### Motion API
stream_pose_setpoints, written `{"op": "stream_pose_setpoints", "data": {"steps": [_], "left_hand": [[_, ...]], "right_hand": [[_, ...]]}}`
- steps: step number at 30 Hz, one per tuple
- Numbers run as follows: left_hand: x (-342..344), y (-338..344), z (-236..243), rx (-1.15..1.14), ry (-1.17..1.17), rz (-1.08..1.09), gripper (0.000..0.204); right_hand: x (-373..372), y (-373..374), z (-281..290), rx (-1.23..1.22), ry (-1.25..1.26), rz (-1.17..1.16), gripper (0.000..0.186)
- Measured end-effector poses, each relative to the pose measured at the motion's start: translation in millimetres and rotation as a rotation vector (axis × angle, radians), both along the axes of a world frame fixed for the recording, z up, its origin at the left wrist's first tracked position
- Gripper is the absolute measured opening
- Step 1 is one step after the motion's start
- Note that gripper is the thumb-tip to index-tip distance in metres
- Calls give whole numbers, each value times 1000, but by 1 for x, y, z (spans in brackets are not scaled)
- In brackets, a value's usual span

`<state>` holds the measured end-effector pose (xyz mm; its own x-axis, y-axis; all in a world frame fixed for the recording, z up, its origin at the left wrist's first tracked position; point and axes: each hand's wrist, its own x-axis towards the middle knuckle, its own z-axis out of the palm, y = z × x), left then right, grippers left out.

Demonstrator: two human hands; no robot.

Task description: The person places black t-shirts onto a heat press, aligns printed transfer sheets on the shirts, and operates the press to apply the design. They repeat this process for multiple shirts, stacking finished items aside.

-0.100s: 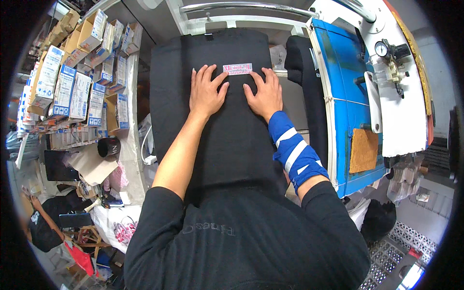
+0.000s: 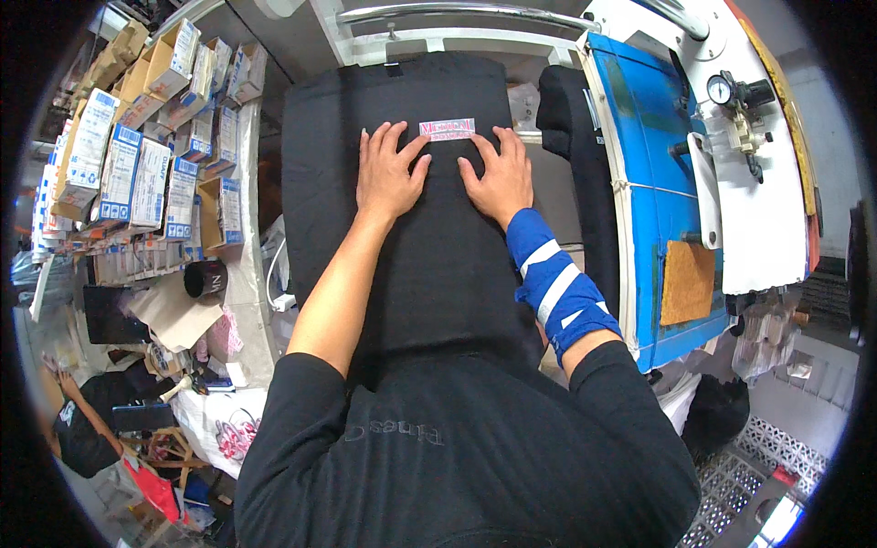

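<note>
Black cloth (image 2: 429,283) is stretched flat over a board in front of me. Near its far end lies a small rectangular strip (image 2: 447,129) with pink and red lettering on a pale ground. My left hand (image 2: 388,173) rests on the cloth with fingers spread, its index fingertip at the strip's lower left corner. On the other side, my right hand (image 2: 501,178) lies palm down, fingers apart, its index fingertip by the strip's lower right corner. A blue wrap with white bands (image 2: 553,283) covers my right forearm.
Stacked cardboard boxes (image 2: 132,173) fill the left side. A blue panel (image 2: 653,210) and a pressure gauge (image 2: 720,89) are on the right. Beyond the board runs a metal bar (image 2: 457,11). Another person's arm (image 2: 91,416) shows at the lower left.
</note>
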<state>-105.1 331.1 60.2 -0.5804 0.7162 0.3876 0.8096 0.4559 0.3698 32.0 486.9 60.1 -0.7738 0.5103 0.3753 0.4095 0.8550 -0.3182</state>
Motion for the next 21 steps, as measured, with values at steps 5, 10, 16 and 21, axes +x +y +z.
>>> {"op": "stream_pose_setpoints", "data": {"steps": [5, 10, 16, 21], "left_hand": [[-2, 2, 1, 7, 5, 1, 35], [-1, 2, 0, 15, 10, 0, 36], [-2, 3, 0, 20, 5, 5, 36], [-2, 3, -1, 21, 8, 3, 36]], "right_hand": [[-2, 2, 0, -9, -11, -1, 46], [-1, 1, 1, -7, -8, -3, 45], [-1, 1, 1, -6, -10, 1, 46], [-2, 0, 1, -2, -19, -6, 46]]}}
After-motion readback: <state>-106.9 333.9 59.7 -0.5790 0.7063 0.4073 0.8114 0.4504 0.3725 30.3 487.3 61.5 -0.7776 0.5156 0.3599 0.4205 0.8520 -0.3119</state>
